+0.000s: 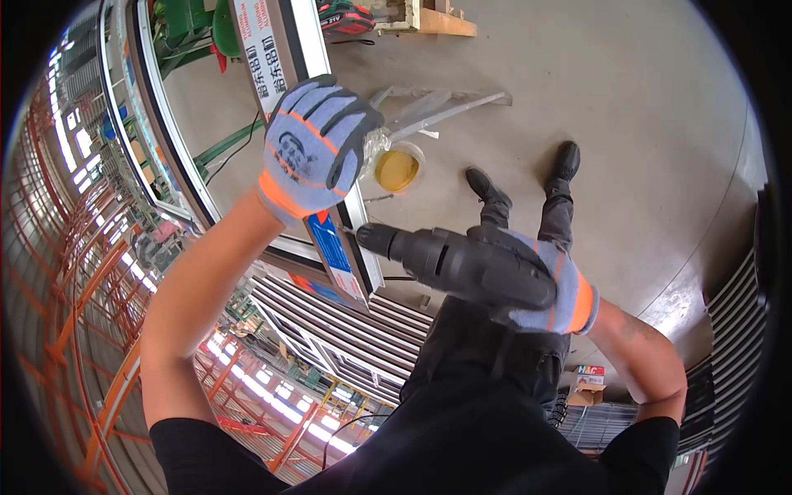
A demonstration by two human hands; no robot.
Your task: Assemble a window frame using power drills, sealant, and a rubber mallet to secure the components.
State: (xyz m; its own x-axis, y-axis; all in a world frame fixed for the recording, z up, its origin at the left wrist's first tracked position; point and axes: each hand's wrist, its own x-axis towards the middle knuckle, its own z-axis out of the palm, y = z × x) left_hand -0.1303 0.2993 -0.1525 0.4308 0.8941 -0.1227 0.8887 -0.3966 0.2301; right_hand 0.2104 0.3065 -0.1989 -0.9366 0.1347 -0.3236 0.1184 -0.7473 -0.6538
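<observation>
While our left hand (315, 153) clasps the long frame (313, 41) left of upper centre, our right hand (566, 285) grips the black drill (462, 266) at picture centre; we judge it rigid, fairly heavy, best held at the rear.

We see print in several places. On the long brown-and-white metal frame bar (286, 37), a white protective film (262, 49) carries large dark characters and smaller red capitals. Farther down the bar we find a bright blue rectangular sticker (330, 241) with small white writing, too fine for us to make out. A dark emblem with lettering marks the blue-grey, orange-lined fabric left glove (309, 161). We also spot bold letters on a small red-and-white cardboard carton (590, 375) and pale characters on a red-and-black power tool (346, 18).
</observation>
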